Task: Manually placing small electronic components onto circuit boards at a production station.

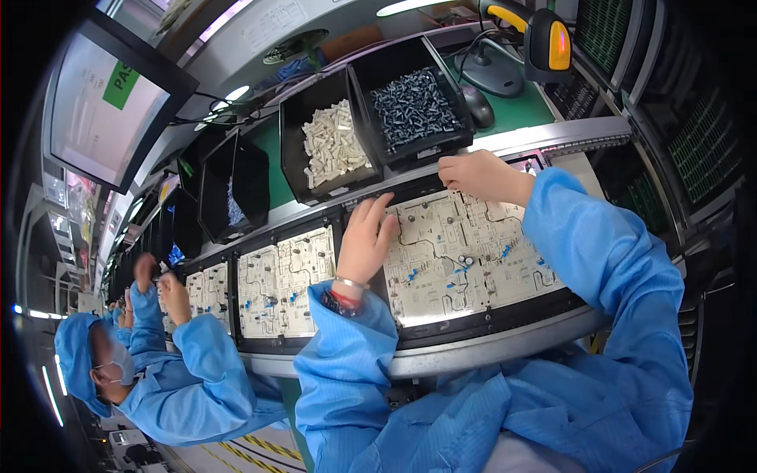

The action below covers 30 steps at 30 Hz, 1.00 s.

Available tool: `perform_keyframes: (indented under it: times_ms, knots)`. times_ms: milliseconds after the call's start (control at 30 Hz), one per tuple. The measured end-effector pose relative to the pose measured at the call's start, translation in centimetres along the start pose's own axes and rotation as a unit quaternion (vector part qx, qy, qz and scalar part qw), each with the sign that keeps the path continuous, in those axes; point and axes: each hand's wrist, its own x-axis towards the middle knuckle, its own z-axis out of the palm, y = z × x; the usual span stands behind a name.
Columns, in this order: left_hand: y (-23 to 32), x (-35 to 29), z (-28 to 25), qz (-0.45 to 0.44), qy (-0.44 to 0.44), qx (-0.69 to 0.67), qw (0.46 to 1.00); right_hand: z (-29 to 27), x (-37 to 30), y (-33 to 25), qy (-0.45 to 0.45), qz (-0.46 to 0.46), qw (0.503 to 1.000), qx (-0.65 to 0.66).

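Observation:
A pale circuit board panel (430, 296) lies in a black carrier frame (505, 317) in front of me, fitted with small blue and dark components. My left hand (367, 241) rests at the panel's upper left corner, its fingers apart and nothing visible in them. Over the panel's far edge is my right hand (487, 176), with thumb and fingertips pressed together. Whatever may be between those fingertips is too small or hidden to make out. Just beyond the hands stand a black bin of white parts (334, 146) and a black bin of dark blue parts (416, 108).
Left along the line sits another board panel (288, 284), and a co-worker (189, 366) in blue works there. A third bin (235, 185) and a monitor (110, 98) are at the left. A yellow-black scanner (548, 43) on its stand and a mouse (478, 106) are far right.

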Motion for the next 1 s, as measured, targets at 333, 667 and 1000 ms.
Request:
perform_keyframes:
  times_ms: [333, 667, 1000]
  knots:
    - [-0.8, 0.2, 1.1, 0.002, 0.022, 0.063, 0.998, 0.1, -0.3, 0.9, 0.022, -0.026, 0.992, 0.123]
    - [-2.4, 2.1, 0.6, -0.007, -0.004, 0.201, 0.98, -5.3, -3.8, -1.4, 0.01, -0.033, 0.992, 0.123]
    - [-4.9, 2.4, -1.4, 0.059, -0.039, 0.14, 0.988, -8.5, -13.5, -1.2, -0.047, 0.123, 0.954, 0.268]
